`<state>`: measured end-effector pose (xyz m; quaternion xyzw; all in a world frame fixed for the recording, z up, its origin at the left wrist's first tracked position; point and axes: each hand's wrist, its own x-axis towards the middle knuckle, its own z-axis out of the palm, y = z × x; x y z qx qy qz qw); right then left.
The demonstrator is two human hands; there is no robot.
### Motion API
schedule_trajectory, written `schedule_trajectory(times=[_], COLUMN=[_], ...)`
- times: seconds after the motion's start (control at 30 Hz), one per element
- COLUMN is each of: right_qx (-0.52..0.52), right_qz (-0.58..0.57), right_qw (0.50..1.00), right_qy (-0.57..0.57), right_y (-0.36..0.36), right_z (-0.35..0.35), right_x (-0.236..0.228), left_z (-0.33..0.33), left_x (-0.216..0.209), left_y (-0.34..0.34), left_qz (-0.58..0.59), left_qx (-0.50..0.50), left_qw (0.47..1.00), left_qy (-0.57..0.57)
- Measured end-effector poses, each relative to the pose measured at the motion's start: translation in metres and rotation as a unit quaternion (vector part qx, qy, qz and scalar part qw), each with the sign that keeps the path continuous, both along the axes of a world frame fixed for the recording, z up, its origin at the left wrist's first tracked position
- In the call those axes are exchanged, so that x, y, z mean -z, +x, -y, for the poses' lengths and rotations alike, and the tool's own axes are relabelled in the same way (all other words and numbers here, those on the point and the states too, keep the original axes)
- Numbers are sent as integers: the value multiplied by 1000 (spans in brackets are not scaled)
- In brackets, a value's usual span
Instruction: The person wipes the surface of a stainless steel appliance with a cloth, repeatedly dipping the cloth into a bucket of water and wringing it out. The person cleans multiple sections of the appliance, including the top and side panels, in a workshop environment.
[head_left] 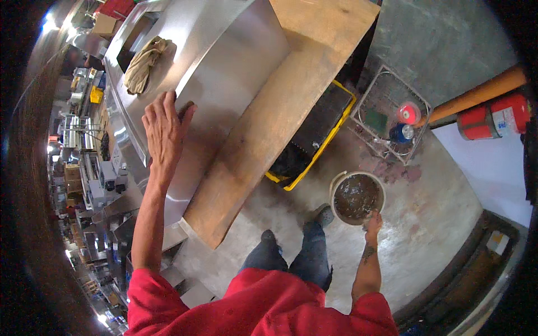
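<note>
My left hand [166, 130] rests at the upper edge of a shiny sheet-metal box [235, 61], fingers stretched out and thumb apart. A dark patch shows between thumb and fingers; I cannot tell whether it is a thing or a shadow. Just beyond the fingertips a crumpled tan cloth [147, 64] lies on the metal top. Down on the right, my right hand [372, 222] is closed at the near rim of a pale round bucket [383, 193] of murky, foam-flecked water. What its fingers grip is hidden.
A wooden board [252, 129] runs beside the metal box. Under it stands a black tote with a yellow rim [336, 130]. A wire-sided crate [386, 84] with spools or cans sits on the floor. At right are an orange post [482, 94] and a red fire extinguisher [493, 117].
</note>
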<state>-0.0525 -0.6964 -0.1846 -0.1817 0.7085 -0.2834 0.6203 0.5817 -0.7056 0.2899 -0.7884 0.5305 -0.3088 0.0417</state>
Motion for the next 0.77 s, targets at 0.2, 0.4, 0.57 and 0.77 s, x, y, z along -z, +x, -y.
schedule_trajectory(times=[0.2, 0.4, 0.57, 0.77], right_qx=[21, -123, -61, -243], right_qz=[6, -186, -117, -476], right_qw=[999, 974, 984, 833], right_qy=[-48, -44, -116, -143], right_y=[-6, 23, 18, 53], right_z=[-7, 29, 31, 68], right_x=[49, -12, -38, -124], left_z=[37, 50, 59, 35], left_x=[4, 1, 6, 17], left_y=[23, 80, 86, 99], left_qz=[35, -35, -52, -108], left_qx=[22, -4, 49, 49], left_qw=[999, 999, 997, 991], left_qy=[19, 12, -9, -59])
